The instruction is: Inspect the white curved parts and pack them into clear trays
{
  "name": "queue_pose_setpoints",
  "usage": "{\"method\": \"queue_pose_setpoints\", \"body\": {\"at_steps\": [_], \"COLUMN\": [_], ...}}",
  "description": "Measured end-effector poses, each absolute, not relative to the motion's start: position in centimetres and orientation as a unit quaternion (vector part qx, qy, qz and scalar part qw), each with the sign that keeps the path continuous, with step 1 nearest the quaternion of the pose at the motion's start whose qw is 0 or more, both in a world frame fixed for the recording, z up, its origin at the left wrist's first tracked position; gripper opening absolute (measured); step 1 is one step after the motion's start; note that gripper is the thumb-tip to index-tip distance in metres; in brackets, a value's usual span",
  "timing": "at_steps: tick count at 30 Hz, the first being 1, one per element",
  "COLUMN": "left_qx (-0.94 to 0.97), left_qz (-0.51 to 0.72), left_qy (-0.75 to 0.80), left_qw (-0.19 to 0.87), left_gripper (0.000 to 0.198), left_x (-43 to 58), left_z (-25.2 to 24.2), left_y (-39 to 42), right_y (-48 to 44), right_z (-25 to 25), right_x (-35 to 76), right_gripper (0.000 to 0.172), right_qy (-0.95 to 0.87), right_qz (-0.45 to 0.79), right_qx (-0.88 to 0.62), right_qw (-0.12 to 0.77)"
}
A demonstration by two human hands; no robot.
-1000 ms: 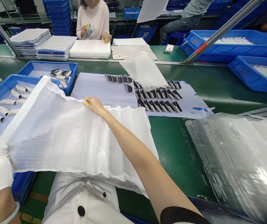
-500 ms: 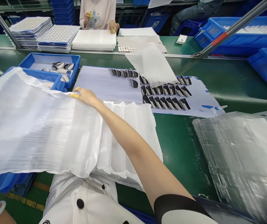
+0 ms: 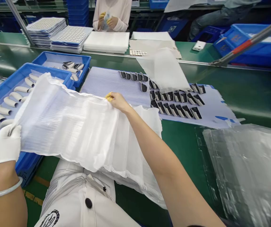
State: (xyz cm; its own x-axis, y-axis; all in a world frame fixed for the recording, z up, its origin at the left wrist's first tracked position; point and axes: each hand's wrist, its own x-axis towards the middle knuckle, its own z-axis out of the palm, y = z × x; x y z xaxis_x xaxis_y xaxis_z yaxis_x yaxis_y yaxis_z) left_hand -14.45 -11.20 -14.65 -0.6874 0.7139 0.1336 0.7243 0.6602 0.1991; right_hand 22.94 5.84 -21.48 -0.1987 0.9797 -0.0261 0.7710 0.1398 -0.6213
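A thin, white, see-through sheet (image 3: 61,126) with fine ripples is stretched between my two hands. My left hand (image 3: 5,144), in a white glove, is closed on the sheet's left edge. My right hand (image 3: 117,101), with yellow covers on the fingertips, pinches the far edge. Below the sheet's right part lies a stack of similar white sheets (image 3: 147,157), at the table's near edge above my lap. Left of the sheet, a blue tray (image 3: 26,68) holds rows of curved white pieces (image 3: 3,109); the sheet covers part of it.
Dark-and-white parts (image 3: 175,110) stand in rows on a lined mat (image 3: 116,86). Another blue tray (image 3: 88,63) sits behind. Clear plastic trays (image 3: 249,164) are piled at right. A metal pole (image 3: 246,45) slants over the bench. Across it, a co-worker (image 3: 113,12) sits behind stacked sheets (image 3: 105,41).
My right hand has moved right along with the sheet's far edge, its fingers now closed. The sheet has shifted right, uncovering the blue tray's white pieces. My gloved left hand has come into view.
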Motion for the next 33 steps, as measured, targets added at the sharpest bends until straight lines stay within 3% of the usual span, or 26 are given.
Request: {"method": "queue_pose_setpoints", "body": {"at_steps": [4, 8, 15, 21, 23, 27, 30, 33], "left_qx": [-0.453, -0.466, -0.497, -0.510, -0.527, -0.612, -0.683, -0.725], "left_qz": [-0.154, -0.195, -0.113, -0.079, -0.083, -0.178, -0.225, -0.187], "left_qy": [-0.878, -0.863, -0.855, -0.844, -0.840, -0.771, -0.695, -0.656], "left_qw": [-0.019, -0.006, -0.099, -0.145, -0.105, 0.022, -0.016, -0.093], "left_gripper": [0.048, 0.041, 0.040, 0.061, 0.063, 0.039, 0.033, 0.036], "left_x": [-12.5, -11.1, -8.7, -8.6, -8.4, -7.5, -7.0, -6.9], "left_z": [-15.0, -16.8, -21.5, -21.5, -20.7, -19.1, -19.5, -21.3], "left_y": [-11.9, -12.3, -11.0, -11.4, -12.3, -13.3, -12.4, -11.1], "right_y": [6.1, 6.0, 3.9, 2.4, 2.4, 3.2, 4.6, 6.5], "right_z": [-20.6, -21.3, -23.0, -21.4, -20.5, -19.1, -19.3, -21.0], "right_x": [25.8, 27.8, 29.1, 29.6, 28.3, 22.5, 16.6, 12.0], "right_gripper": [0.030, 0.023, 0.030, 0.036, 0.039, 0.038, 0.036, 0.032], "right_qy": [-0.730, -0.733, -0.725, -0.743, -0.764, -0.856, -0.912, -0.945], "right_qz": [0.226, 0.165, 0.075, 0.002, -0.025, -0.018, 0.013, 0.034], "right_qx": [-0.628, -0.654, -0.684, -0.669, -0.644, -0.511, -0.400, -0.319], "right_qw": [0.144, 0.088, 0.006, -0.009, 0.020, 0.083, 0.084, 0.056]}}
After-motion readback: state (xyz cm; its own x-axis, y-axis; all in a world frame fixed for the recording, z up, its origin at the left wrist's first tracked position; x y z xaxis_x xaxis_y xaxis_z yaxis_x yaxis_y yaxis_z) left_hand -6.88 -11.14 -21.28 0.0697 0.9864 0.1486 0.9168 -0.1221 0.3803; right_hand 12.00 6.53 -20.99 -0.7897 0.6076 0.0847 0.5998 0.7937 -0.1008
